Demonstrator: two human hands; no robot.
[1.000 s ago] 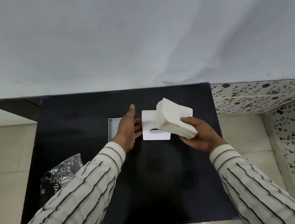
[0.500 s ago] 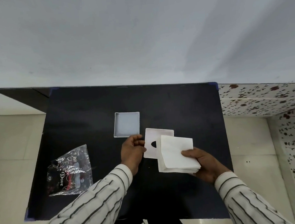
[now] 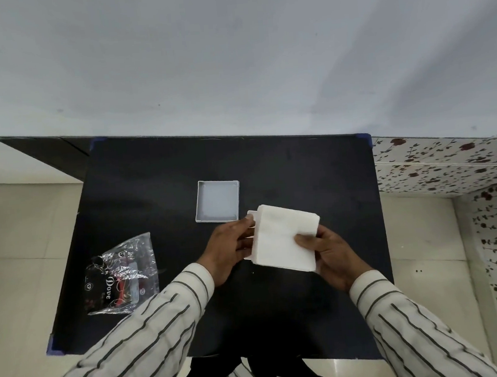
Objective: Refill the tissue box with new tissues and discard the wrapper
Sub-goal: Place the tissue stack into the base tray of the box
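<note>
A thick white stack of tissues [image 3: 285, 239] sits in my right hand [image 3: 332, 253], thumb on top, above the middle of the black table [image 3: 152, 196]. My left hand [image 3: 231, 249] holds the left edge of the white tissue box part with the slot [image 3: 251, 215], which is almost wholly hidden under the stack. The other white box half [image 3: 218, 201], a shallow open tray with nothing in it, lies on the table just beyond my left hand. The clear printed plastic wrapper [image 3: 120, 275] lies crumpled at the table's left side.
The table stands against a pale wall [image 3: 231, 55]. Tiled floor [image 3: 15, 266] shows at left and right, and a flower-patterned surface [image 3: 447, 166] stands at the right. My dark trouser legs are below the table's near edge.
My right hand has brought the tissue stack left over the slotted box part, now covering it. My left hand stays on that part's left edge. The view has dropped lower over the table.
</note>
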